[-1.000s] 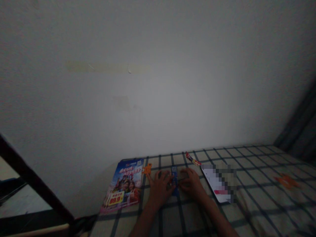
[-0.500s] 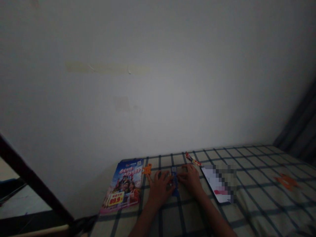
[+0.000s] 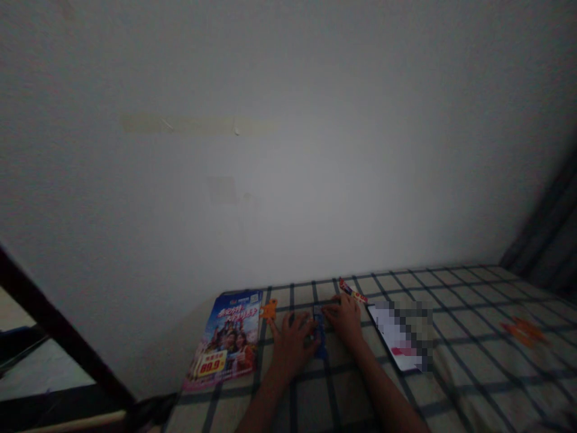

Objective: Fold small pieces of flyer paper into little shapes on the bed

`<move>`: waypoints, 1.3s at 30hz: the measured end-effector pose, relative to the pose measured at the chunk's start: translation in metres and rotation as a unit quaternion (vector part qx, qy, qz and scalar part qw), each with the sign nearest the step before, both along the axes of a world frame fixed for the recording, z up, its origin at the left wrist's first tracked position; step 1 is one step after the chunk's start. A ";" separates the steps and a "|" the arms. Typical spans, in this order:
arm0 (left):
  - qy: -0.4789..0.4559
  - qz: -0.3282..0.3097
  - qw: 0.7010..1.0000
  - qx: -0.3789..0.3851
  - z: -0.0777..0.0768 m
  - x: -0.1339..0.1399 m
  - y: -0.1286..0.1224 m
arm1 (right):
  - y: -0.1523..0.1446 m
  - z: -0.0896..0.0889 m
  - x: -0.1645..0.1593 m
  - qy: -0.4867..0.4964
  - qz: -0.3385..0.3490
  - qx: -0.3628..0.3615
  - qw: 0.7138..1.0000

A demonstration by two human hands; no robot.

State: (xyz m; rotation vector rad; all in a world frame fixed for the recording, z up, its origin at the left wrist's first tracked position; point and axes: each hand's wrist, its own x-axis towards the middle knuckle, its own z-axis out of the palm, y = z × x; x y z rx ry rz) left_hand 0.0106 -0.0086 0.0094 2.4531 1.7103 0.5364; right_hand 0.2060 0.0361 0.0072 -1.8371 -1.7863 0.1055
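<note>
A narrow strip of folded blue printed paper (image 3: 320, 346) lies on the checked cloth between my hands. My left hand (image 3: 293, 341) rests at its left edge, fingers spread and fingertips touching the strip. At the upper right edge, my right hand (image 3: 347, 317) has its fingers bent together on the paper, covering part of it. Just beyond my left hand is an orange paper cut-out (image 3: 269, 310), possibly animal-shaped. A stack of glossy blue and pink flyers (image 3: 229, 337) lies left of my left hand.
Right of my right hand lies a tablet-like flat device (image 3: 392, 337) with a lit white screen, partly pixelated. A red wrapper strip (image 3: 354, 291) is behind that hand. Another orange piece (image 3: 523, 331) lies far right. The wall (image 3: 288, 180) rises behind; a dark bar (image 3: 63, 325) slants at left.
My right hand has shifted slightly left and up, bringing its fingertips onto the upper end of the folded paper. My left hand stays nearly still.
</note>
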 end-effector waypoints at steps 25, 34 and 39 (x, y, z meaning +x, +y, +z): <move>-0.012 0.007 1.000 0.016 -0.005 0.001 0.000 | 0.010 -0.016 0.007 0.017 0.070 0.079 0.994; -0.006 0.016 0.999 0.031 -0.004 0.002 -0.002 | -0.002 -0.011 0.012 0.001 0.096 0.022 0.995; -0.012 0.015 0.999 0.034 -0.004 0.002 -0.002 | -0.008 -0.011 0.013 -0.009 0.102 0.005 0.995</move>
